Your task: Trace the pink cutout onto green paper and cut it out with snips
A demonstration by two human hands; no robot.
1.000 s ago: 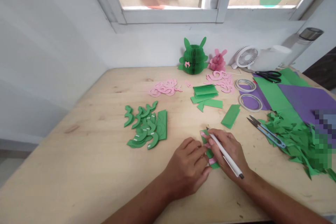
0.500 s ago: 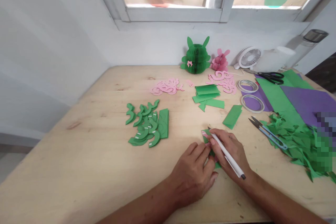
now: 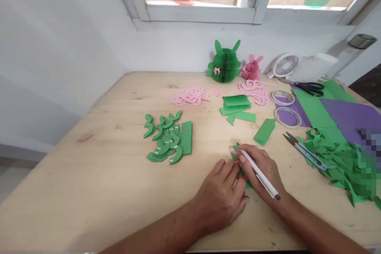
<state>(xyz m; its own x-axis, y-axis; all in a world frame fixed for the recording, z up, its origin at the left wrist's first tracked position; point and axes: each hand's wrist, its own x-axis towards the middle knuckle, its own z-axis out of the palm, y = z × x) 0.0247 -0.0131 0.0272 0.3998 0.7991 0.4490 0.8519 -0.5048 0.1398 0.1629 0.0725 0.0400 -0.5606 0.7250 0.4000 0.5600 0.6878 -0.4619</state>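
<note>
My right hand (image 3: pixel 264 170) grips a white pen (image 3: pixel 262 175), its dark tip at the upper end of a small green paper piece (image 3: pixel 235 156). On that piece lies a pink paper cut-out, mostly covered by my fingers. My left hand (image 3: pixel 222 194) presses down on the same paper from the left, its fingers bent and close together. A folded green paper strip (image 3: pixel 264 131) lies just beyond my right hand. To the left of my hands sits a pile of curved green cut-outs (image 3: pixel 166 143), some with small white marks.
Pink cut-outs (image 3: pixel 192 96) lie farther back, near stacked green strips (image 3: pixel 236 102). Thread snips (image 3: pixel 305 151), tape rolls (image 3: pixel 287 117), black-handled scissors (image 3: pixel 309 88) and green scraps (image 3: pixel 336 162) occupy the right side. Green (image 3: pixel 225 65) and pink (image 3: pixel 251 68) honeycomb paper figures and a white fan (image 3: pixel 285 66) stand by the wall.
The camera view has shifted slightly, moving the scene a little to the right and up. Both hands keep almost the same place on the paper, and the pen stays in my right hand.
</note>
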